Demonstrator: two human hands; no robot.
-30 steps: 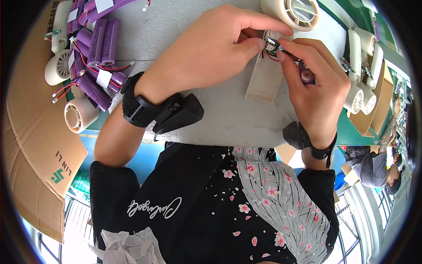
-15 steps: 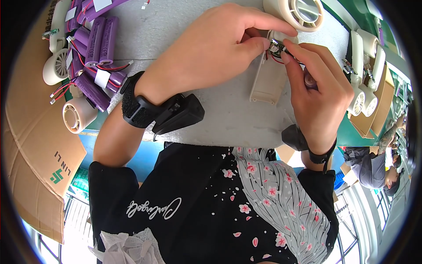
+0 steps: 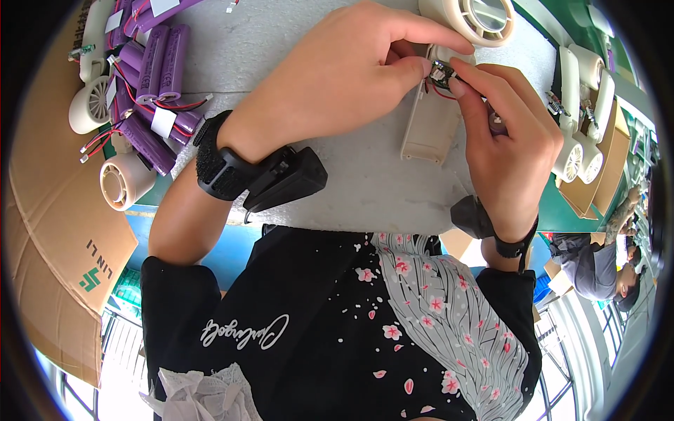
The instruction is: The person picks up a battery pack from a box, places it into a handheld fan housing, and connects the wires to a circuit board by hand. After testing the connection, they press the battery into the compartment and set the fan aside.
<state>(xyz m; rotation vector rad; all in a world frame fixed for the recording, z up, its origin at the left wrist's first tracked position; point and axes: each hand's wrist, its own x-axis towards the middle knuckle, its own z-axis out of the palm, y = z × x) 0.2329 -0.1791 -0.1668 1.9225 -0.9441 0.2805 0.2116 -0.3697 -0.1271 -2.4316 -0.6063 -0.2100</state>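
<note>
A small green circuit board (image 3: 441, 73) with metal parts and thin red and black wires sits above the open cream handle (image 3: 427, 130) of a handheld fan. My left hand (image 3: 351, 77) pinches the board's left side with the thumb, its index finger stretched along the cream fan head (image 3: 486, 22). From the right, my right hand (image 3: 512, 133) closes thumb and index finger on the board's other side. The end of a purple battery cell (image 3: 496, 125) shows in the curl of my right hand; whether the fingers grip it is hidden.
Several purple battery cells (image 3: 160, 67) with wires and plugs lie at the left, beside cream fan bodies (image 3: 126, 182). More fan bodies (image 3: 593, 112) lie at the right near a cardboard box (image 3: 612, 158). A grey foam mat (image 3: 365, 189) covers the bench. Another person (image 3: 593, 266) is at far right.
Both hands stay almost in place. The right fingertips have shifted slightly and the circuit board has tilted, showing more of its face.
</note>
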